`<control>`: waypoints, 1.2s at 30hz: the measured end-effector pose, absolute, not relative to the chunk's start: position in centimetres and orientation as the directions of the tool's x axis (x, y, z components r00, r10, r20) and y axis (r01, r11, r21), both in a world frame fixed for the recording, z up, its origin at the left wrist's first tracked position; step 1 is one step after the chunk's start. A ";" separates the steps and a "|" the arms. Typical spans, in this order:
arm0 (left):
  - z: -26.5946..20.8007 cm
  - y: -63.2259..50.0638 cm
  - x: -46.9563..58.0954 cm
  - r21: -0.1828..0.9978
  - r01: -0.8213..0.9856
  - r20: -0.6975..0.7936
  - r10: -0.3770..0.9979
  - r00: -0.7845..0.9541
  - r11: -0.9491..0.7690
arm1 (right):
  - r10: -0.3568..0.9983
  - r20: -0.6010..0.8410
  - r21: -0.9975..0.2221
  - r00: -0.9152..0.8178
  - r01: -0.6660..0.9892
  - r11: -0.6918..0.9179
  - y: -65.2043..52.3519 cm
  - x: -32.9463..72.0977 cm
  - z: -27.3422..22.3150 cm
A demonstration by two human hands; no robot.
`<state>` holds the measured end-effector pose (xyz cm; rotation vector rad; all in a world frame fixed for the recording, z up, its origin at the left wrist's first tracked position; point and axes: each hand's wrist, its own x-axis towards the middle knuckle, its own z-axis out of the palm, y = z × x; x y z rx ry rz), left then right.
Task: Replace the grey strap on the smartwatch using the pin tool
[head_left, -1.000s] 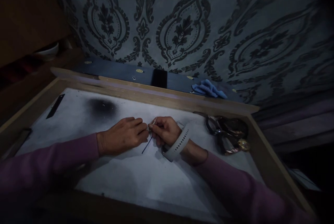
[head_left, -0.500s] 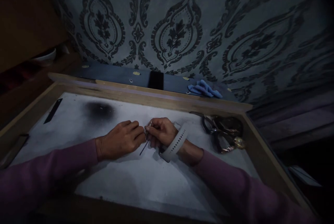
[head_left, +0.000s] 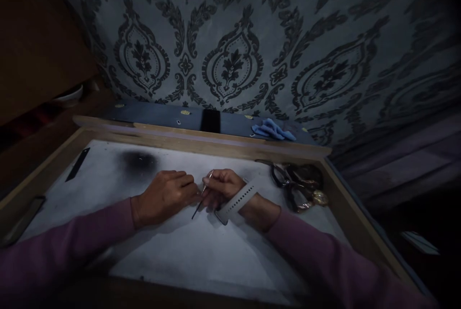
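Note:
My right hand (head_left: 224,188) pinches a thin metal rod-like tool (head_left: 197,207), slanting down to the left with a dark lower end. A pale grey watch strap (head_left: 240,199) with a row of holes crosses my right wrist, and a watch case edge shows at its lower end. Whether the watch is worn or held I cannot tell. My left hand (head_left: 169,196) is closed, knuckles up, with its fingertips right beside the tool. Whatever those fingers hold is hidden. Both hands are over a white sheet (head_left: 187,261) in a shallow wooden tray.
Several watches (head_left: 300,184) lie bunched at the tray's right side. A dark flat strip (head_left: 77,165) rests at the left, near a dark-edged flat object (head_left: 27,218). Behind the tray's wooden rim (head_left: 201,137) are a black phone-like slab (head_left: 210,121) and a blue cloth (head_left: 272,129).
The view has tilted upward, bringing a white panel on the wall into sight. My right hand has turned slightly, and more of the tool's shiny upper part shows. My left hand stays closed beside it.

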<state>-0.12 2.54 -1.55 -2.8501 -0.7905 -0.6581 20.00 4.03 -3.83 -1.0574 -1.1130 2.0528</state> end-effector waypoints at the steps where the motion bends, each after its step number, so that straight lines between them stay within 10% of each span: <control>1: -1.3 2.5 -0.2 0.023 0.512 0.436 0.470 0.768 -0.858 | 0.763 -0.374 -0.856 -0.527 -0.121 -0.503 4.0 20.1 -3.8; 14: 0.4 -2.0 1.7 0.491 0.389 0.206 0.538 0.817 -0.779 | 0.865 -0.328 -0.836 -0.380 -0.310 -0.453 3.9 20.9 -4.4; 21: -0.1 -3.2 1.6 0.392 0.316 0.141 0.396 0.908 -0.864 | 0.867 -0.242 -0.839 -0.437 -0.354 -0.413 3.0 20.1 -4.5; 28: 0.1 -3.7 3.2 0.656 0.483 0.083 0.692 0.717 -0.580 | 0.897 -0.203 -0.846 -0.392 -0.391 -0.363 3.0 19.8 -4.9; 36: -0.2 -3.5 6.5 0.614 0.410 0.237 0.653 0.720 -0.675 | 0.908 -0.221 -0.858 -0.355 -0.372 -0.354 2.6 19.9 -3.3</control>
